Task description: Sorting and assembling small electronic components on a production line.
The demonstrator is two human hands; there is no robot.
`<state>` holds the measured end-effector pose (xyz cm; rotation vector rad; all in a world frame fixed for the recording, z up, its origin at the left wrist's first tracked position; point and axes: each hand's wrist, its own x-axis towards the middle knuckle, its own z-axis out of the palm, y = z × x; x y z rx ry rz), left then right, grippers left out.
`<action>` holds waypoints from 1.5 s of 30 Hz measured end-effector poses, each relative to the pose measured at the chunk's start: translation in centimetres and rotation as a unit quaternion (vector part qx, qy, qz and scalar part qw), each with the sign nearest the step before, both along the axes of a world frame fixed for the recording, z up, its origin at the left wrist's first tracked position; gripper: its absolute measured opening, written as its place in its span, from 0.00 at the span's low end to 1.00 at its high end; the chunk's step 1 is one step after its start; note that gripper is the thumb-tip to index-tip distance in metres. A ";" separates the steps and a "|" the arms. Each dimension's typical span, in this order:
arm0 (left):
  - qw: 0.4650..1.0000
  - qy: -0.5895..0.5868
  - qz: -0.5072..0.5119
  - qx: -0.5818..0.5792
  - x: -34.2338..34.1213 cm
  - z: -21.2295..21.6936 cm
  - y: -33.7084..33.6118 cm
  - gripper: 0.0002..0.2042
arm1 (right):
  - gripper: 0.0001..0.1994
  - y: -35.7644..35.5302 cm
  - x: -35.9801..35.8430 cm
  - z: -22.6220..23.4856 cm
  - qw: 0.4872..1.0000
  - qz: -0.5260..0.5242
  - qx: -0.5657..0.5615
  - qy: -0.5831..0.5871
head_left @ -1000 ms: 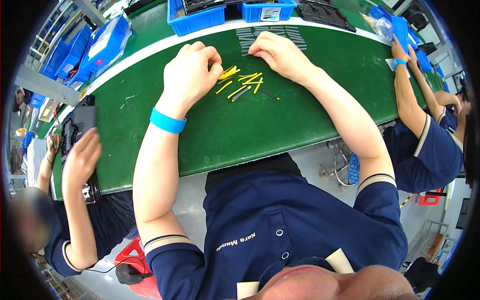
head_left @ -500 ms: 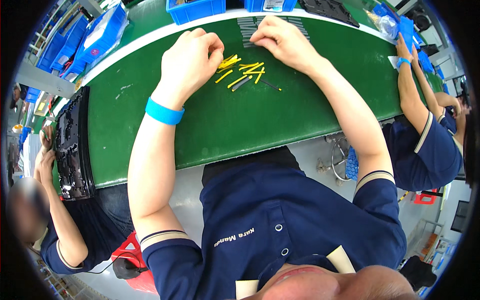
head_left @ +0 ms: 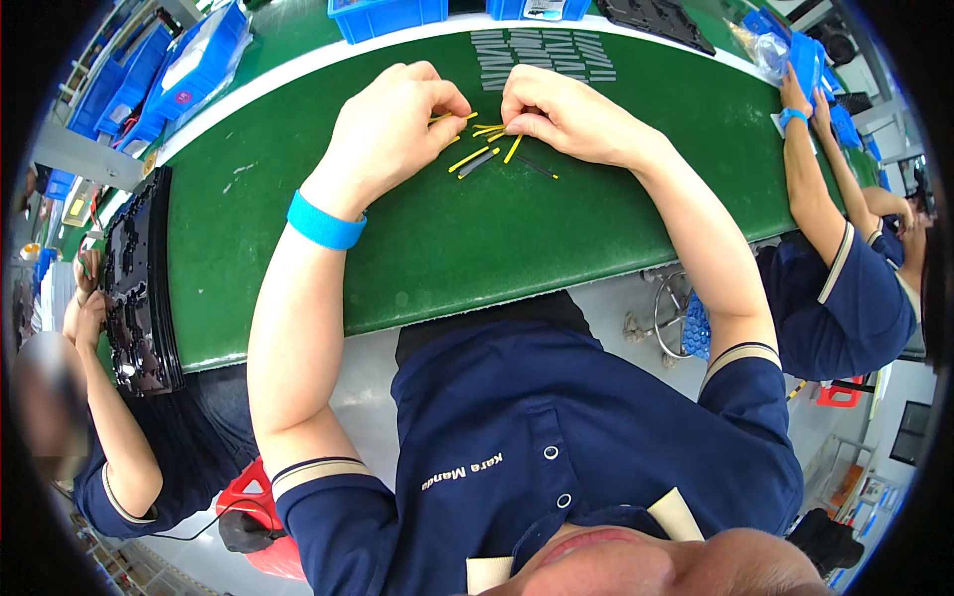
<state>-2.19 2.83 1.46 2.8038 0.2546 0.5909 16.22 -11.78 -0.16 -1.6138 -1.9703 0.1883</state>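
My left hand (head_left: 393, 129), with a blue wristband (head_left: 326, 221), is closed in a pinch on a thin yellow strip (head_left: 472, 115). My right hand (head_left: 571, 117) has its thumb and forefinger pressed together over the loose pile. Yellow strip ends (head_left: 487, 130) show right at its fingertips; whether one is gripped is hidden. Below the fingertips lie more yellow strips (head_left: 468, 159), a grey strip with a yellow tip (head_left: 478, 164) and a thin dark strip (head_left: 538, 167). Beyond my right hand, short grey strips (head_left: 547, 50) are laid in rows on the green tabletop (head_left: 417, 253).
Blue bins (head_left: 388, 18) line the far edge. A stack of black trays (head_left: 147, 288) stands at the left, beside a co-worker's hands (head_left: 87, 303). At the right another person's arm (head_left: 810, 169) reaches over the table. A black tray (head_left: 656, 22) lies at the far right.
My right hand has come back from the grey rows to the yellow pile, uncovering more rows. My left hand has shifted slightly right, and a yellow strip now shows in its fingertips.
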 end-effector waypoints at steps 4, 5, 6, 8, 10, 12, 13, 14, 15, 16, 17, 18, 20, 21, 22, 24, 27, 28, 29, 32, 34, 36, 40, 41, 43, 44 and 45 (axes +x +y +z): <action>0.999 0.021 -0.035 -0.031 0.1 0.3 -0.3 0.07 | 0.05 -0.1 0.1 0.7 0.996 -0.031 -0.025 0.082; 0.998 0.022 -0.040 -0.041 0.1 0.3 -0.4 0.07 | 0.05 -0.1 0.2 0.7 0.996 -0.029 -0.017 0.082; 0.998 0.021 -0.040 -0.040 0.1 0.3 -0.4 0.07 | 0.04 -0.1 0.2 0.7 0.996 -0.028 -0.009 0.083; 0.998 0.017 -0.037 -0.055 0.1 0.5 -0.6 0.07 | 0.04 -0.1 0.1 0.7 0.995 -0.024 -0.008 0.095; 0.998 0.015 -0.037 -0.058 0.1 0.5 -0.6 0.07 | 0.04 -0.2 0.0 0.8 0.994 -0.020 -0.007 0.106; 0.997 0.013 -0.035 -0.061 0.2 0.4 -0.7 0.07 | 0.05 -0.2 0.0 0.8 0.994 -0.014 0.015 0.110; 0.997 0.014 -0.034 -0.072 0.3 0.5 -0.8 0.07 | 0.05 -0.2 0.0 0.8 0.994 -0.013 0.016 0.109; 0.996 0.015 -0.032 -0.083 0.3 0.5 -0.9 0.07 | 0.04 -0.2 -0.1 0.9 0.994 -0.017 0.015 0.109; 0.996 0.014 -0.031 -0.082 0.3 0.5 -0.9 0.07 | 0.04 -0.2 -0.2 0.9 0.994 -0.020 0.015 0.108; 0.996 0.014 -0.027 -0.087 0.3 0.5 -1.0 0.06 | 0.04 -0.2 -0.2 0.9 0.994 -0.019 0.016 0.108; 0.995 0.015 -0.024 -0.092 0.4 0.5 -1.0 0.06 | 0.04 -0.2 -0.3 1.0 0.993 -0.024 0.014 0.115; 0.995 0.014 -0.025 -0.091 0.4 0.5 -1.1 0.06 | 0.04 -0.2 -0.3 1.0 0.992 -0.028 0.013 0.122; 0.995 0.008 -0.020 -0.095 0.3 0.5 -1.1 0.06 | 0.04 -0.2 -0.3 0.9 0.992 -0.020 0.024 0.124; 0.995 0.007 -0.019 -0.094 0.3 0.5 -1.2 0.06 | 0.04 -0.2 -0.3 0.8 0.991 -0.012 0.034 0.127; 0.994 -0.005 -0.015 -0.111 0.4 0.6 -1.2 0.06 | 0.03 -0.1 -0.2 0.7 0.990 -0.007 0.030 0.140; 0.991 -0.018 -0.011 -0.129 0.4 0.6 -1.2 0.06 | 0.03 -0.1 -0.2 0.5 0.978 -0.004 0.015 0.207; 0.982 -0.041 0.016 -0.183 0.3 0.9 -1.1 0.06 | 0.03 0.1 -0.3 0.4 0.950 0.008 0.016 0.313; 0.982 -0.041 0.022 -0.184 0.3 0.9 -1.1 0.06 | 0.03 0.2 -0.3 0.3 0.935 0.017 0.032 0.353; 0.981 -0.042 0.027 -0.185 0.3 1.0 -1.2 0.06 | 0.03 0.4 -0.2 0.2 0.935 0.017 0.031 0.353; 0.993 -0.055 0.041 -0.093 0.2 1.1 -1.3 0.06 | 0.02 0.9 0.2 0.0 0.928 0.048 0.092 0.358; 0.996 -0.049 0.054 -0.054 0.2 0.8 -1.0 0.06 | 0.02 0.6 0.7 0.5 0.904 -0.012 0.079 0.421; 0.997 -0.042 0.068 -0.014 0.0 0.7 -0.7 0.05 | 0.03 0.6 1.5 0.6 0.925 -0.080 0.087 0.361; 0.996 0.004 0.080 0.030 -0.3 0.7 -0.1 0.06 | 0.06 0.6 2.1 -0.5 0.981 -0.148 0.093 0.087; 0.996 0.012 0.081 0.029 -0.4 0.7 -0.1 0.06 | 0.06 0.7 1.7 -0.4 0.984 -0.139 0.088 0.074; 0.996 0.016 0.086 0.034 -0.4 0.9 -0.2 0.06 | 0.05 1.3 1.7 -0.9 0.988 -0.098 0.123 0.002; 0.995 0.020 0.092 0.041 -0.4 0.8 -0.2 0.07 | 0.05 1.4 1.6 -1.0 0.987 -0.099 0.124 0.002; 0.995 0.020 0.092 0.042 -0.3 0.7 -0.2 0.07 | 0.04 1.5 1.4 -1.1 0.988 -0.099 0.116 -0.016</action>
